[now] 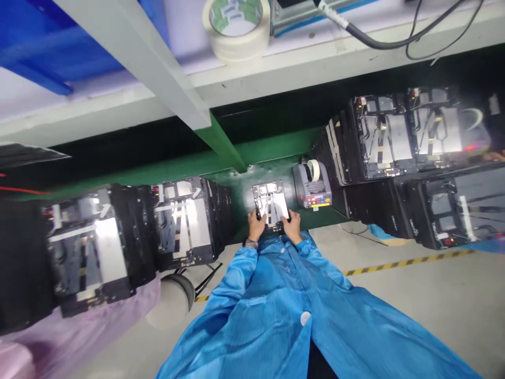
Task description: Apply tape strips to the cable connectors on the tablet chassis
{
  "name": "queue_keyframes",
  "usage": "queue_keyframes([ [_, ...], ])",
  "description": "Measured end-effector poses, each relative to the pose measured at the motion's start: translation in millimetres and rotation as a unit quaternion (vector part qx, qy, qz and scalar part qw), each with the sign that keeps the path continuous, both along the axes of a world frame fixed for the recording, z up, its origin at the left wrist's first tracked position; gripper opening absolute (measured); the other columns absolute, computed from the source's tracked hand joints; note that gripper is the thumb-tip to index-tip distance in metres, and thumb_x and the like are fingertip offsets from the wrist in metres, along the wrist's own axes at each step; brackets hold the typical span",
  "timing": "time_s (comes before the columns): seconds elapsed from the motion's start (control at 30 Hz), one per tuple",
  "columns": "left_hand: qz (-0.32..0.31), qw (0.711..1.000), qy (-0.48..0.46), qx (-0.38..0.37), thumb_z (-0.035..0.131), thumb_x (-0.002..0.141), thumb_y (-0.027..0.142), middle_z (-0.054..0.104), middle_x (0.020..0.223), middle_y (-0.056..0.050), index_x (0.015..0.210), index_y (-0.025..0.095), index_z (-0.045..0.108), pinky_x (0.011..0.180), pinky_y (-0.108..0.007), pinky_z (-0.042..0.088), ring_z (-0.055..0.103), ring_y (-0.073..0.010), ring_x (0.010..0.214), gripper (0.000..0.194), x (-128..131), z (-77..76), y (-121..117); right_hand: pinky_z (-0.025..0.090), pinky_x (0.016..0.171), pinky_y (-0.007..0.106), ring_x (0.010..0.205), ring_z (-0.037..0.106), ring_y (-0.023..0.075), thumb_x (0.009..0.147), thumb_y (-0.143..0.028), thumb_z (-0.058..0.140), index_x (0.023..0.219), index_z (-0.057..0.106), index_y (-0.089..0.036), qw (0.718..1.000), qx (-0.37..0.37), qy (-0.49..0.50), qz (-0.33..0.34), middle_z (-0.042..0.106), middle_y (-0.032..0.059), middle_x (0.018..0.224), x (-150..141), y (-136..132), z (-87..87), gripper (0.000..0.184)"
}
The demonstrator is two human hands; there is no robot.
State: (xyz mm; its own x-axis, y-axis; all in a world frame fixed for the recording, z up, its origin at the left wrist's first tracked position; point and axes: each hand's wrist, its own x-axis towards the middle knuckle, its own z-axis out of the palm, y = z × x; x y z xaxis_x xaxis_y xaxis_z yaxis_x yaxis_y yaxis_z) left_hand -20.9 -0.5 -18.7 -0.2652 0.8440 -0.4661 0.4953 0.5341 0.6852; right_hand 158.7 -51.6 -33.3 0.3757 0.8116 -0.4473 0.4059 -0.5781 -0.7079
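Note:
A flat device chassis (281,202) with a silver plate, dark strips and a black frame lies on the green bench in front of me. My left hand (256,225) grips its near left corner, thumb on top. At the near right corner my right hand (292,227) holds it the same way, fingers around the edge. Just right of the chassis stands a grey tape dispenser (313,185) with a roll of pale tape (314,170) on top and coloured buttons on its front.
Tall stacks of similar chassis stand at the left (181,221) and right (382,137). A green post (224,142) rises behind the work spot to a shelf edge (276,79), which carries a large tape roll (236,37) and cables. A round stool (173,300) is at lower left.

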Motion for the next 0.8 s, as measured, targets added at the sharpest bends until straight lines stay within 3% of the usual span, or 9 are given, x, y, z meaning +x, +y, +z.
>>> queue_keyframes([
  [0.1, 0.016, 0.999, 0.008, -0.038, 0.072, 0.085, 0.024, 0.062, 0.135, -0.015, 0.137, 0.020, 0.066, 0.117, -0.039, 0.045, 0.061, -0.0277, 0.132, 0.052, 14.0, 8.1, -19.8, 0.037, 0.121, 0.051, 0.129, 0.052, 0.0354, 0.081, -0.039, 0.061, 0.134, 0.070, -0.008, 1.000, 0.011, 0.010, -0.017, 0.058, 0.0213, 0.132, 2.3, 1.6, -3.6, 0.062],
  [0.27, 0.046, 0.999, -0.002, -0.025, 0.065, 0.091, 0.026, 0.057, 0.150, -0.017, 0.151, 0.020, 0.056, 0.127, -0.042, 0.036, 0.051, -0.0301, 0.147, 0.062, 29.3, 17.1, -18.4, 0.040, 0.119, 0.051, 0.127, 0.058, 0.0370, 0.072, -0.048, 0.066, 0.130, 0.074, -0.005, 0.997, 0.033, 0.051, -0.046, 0.063, 0.0238, 0.133, 8.5, 1.0, -7.6, 0.072],
  [0.4, 0.091, 0.995, -0.020, 0.021, 0.051, 0.101, 0.030, 0.057, 0.149, -0.019, 0.155, 0.021, 0.051, 0.124, -0.043, 0.042, 0.054, -0.0286, 0.145, 0.054, 38.3, 35.5, -24.7, 0.046, 0.114, 0.054, 0.116, 0.065, 0.0362, 0.067, -0.055, 0.068, 0.124, 0.078, -0.008, 0.992, 0.044, 0.103, -0.059, 0.072, 0.0211, 0.126, 13.0, -1.7, 8.2, 0.075],
  [0.5, 0.101, 0.992, -0.026, 0.077, 0.043, 0.105, 0.029, 0.058, 0.145, -0.017, 0.153, 0.025, 0.053, 0.123, -0.044, 0.043, 0.055, -0.0270, 0.143, 0.049, 41.8, 62.5, -34.0, 0.050, 0.110, 0.055, 0.109, 0.071, 0.0343, 0.069, -0.057, 0.072, 0.124, 0.079, -0.011, 0.988, 0.063, 0.125, -0.061, 0.075, 0.0191, 0.124, 21.3, -13.0, 39.8, 0.072],
  [0.6, 0.087, 0.986, -0.046, 0.136, 0.039, 0.107, 0.031, 0.060, 0.143, -0.016, 0.151, 0.026, 0.053, 0.125, -0.045, 0.042, 0.055, -0.0262, 0.142, 0.047, 43.8, 100.7, -42.7, 0.054, 0.109, 0.051, 0.115, 0.072, 0.0317, 0.073, -0.054, 0.078, 0.127, 0.079, -0.018, 0.980, 0.116, 0.148, -0.067, 0.074, 0.0151, 0.132, 35.9, -28.6, 84.8, 0.065],
  [0.7, 0.078, 0.976, -0.065, 0.195, 0.040, 0.108, 0.036, 0.062, 0.140, -0.016, 0.151, 0.027, 0.054, 0.123, -0.048, 0.044, 0.057, -0.0276, 0.138, 0.046, 40.1, 149.1, -47.4, 0.056, 0.106, 0.048, 0.114, 0.074, 0.0290, 0.078, -0.050, 0.082, 0.130, 0.076, -0.022, 0.967, 0.146, 0.194, -0.080, 0.076, 0.0118, 0.128, 47.8, -35.9, 135.9, 0.059],
  [0.8, 0.066, 0.966, -0.062, 0.241, 0.043, 0.108, 0.039, 0.063, 0.141, -0.016, 0.150, 0.028, 0.057, 0.121, -0.047, 0.046, 0.059, -0.0288, 0.136, 0.046, 16.3, 207.2, -46.1, 0.061, 0.092, 0.044, 0.099, 0.076, 0.0255, 0.081, -0.050, 0.084, 0.121, 0.074, -0.024, 0.955, 0.140, 0.252, -0.068, 0.078, 0.0091, 0.111, 43.8, -23.6, 188.2, 0.049],
])
